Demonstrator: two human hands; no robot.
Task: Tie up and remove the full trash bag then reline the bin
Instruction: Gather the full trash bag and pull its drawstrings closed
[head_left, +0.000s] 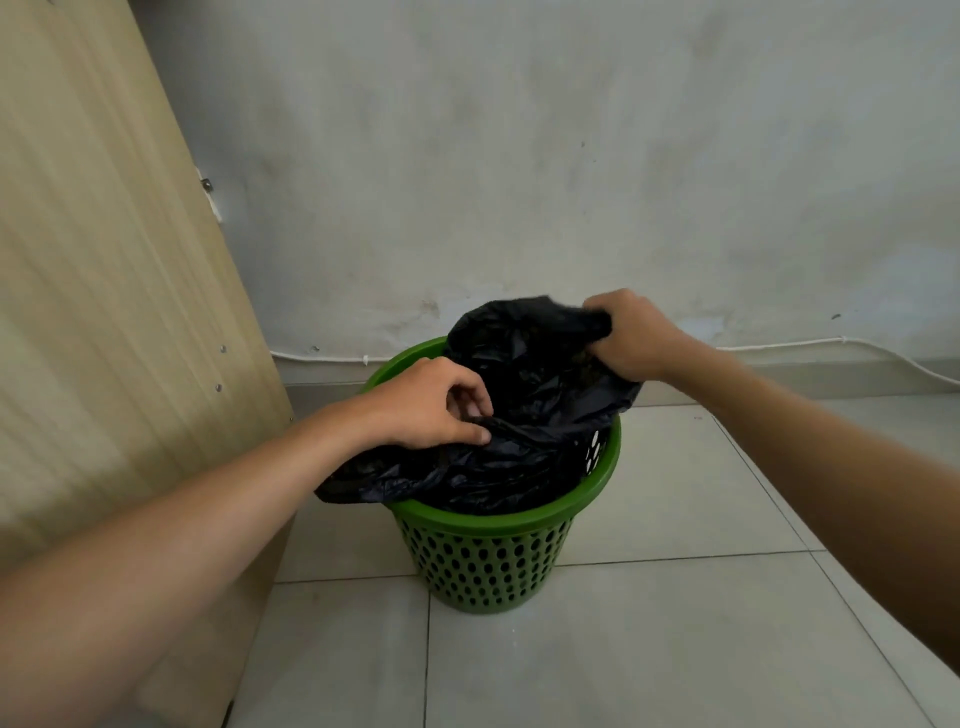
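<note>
Head view: black bag (524, 415) fills green bin (488, 561), both hands gripping.

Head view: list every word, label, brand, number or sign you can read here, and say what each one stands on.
None: no readable text anywhere in this frame.
Green bin: only its hole pattern, no brand or label visible.
Black trash bag: plain, no print visible.
Wooden panel, wall and floor tiles: no writing or signs.
</note>
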